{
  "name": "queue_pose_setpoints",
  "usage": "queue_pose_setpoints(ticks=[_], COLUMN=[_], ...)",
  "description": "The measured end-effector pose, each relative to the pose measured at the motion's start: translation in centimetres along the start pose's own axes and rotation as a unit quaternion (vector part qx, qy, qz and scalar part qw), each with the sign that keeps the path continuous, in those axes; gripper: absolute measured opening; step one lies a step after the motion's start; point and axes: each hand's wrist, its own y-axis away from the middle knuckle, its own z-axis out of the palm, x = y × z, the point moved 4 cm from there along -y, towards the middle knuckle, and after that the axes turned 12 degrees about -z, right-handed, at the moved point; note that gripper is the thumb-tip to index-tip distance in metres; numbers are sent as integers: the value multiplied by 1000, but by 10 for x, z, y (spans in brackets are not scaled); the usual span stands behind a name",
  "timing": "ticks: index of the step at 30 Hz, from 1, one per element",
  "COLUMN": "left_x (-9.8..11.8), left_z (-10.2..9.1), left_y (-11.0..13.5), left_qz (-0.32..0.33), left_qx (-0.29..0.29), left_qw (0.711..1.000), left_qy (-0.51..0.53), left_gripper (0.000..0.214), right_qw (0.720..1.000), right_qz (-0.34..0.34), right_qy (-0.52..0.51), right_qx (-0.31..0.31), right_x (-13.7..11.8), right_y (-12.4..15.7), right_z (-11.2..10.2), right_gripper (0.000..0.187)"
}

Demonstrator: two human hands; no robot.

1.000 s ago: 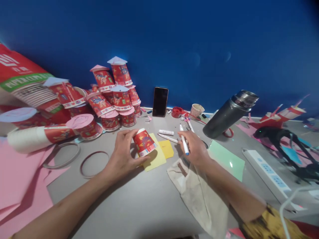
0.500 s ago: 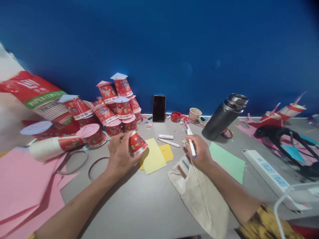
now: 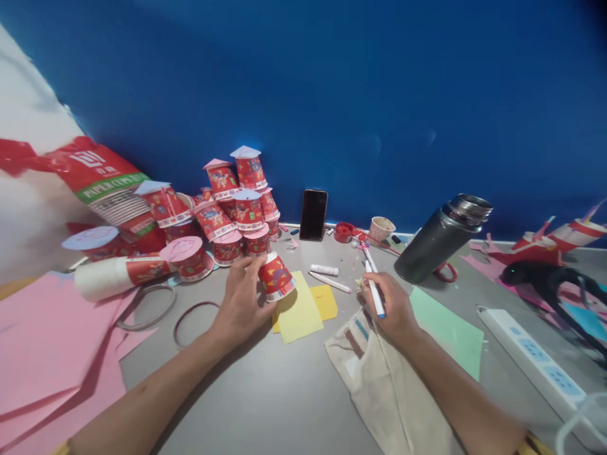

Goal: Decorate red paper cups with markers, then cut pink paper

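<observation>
My left hand is closed around the side of a red patterned paper cup, which is upside down and slightly tilted beside a pale yellow paper sheet. In my right hand is a white marker with a blue end, gripped between thumb and fingers. Under that hand and forearm lies a beige cloth bag. Between the hands rest another white marker with a pink end and a short white tube. An orange-yellow paper piece sticks out from below the pale sheet.
Stacked red paper cups with paper tops stand at back left, near a cup package and pink paper. A phone leans against the blue wall. To the right are a dark flask, green paper and a power strip.
The view has shifted, so most things appear further right and slightly lower. The cup in my left hand stands more upright than before. My right hand still holds the marker.
</observation>
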Motion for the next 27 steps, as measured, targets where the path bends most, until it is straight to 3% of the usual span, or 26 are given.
queue_pose_setpoints(ticks=[5,13,18,23,27], left_x=[2,0,2,-2,-6], left_z=[-3,-8,-9,-1,11], left_y=[-2,-5,-4,-2,0], left_qz=[35,12,13,-68,-170], left_qx=[16,3,16,-52,-124], left_qw=[999,1000,1000,989,930], left_qy=[15,-26,-7,125,301], left_gripper=[77,81,79,78,82], right_qw=[1000,1000,1000,999,998], right_qz=[-7,11,-11,9,24], right_qy=[-4,-23,-15,12,43], right_qx=[8,-10,-22,-36,-49], right_x=[-3,-2,-4,-1,3], right_y=[-1,-1,-1,-1,0], right_z=[0,-10,-9,-6,-2], right_gripper=[20,21,20,31,41])
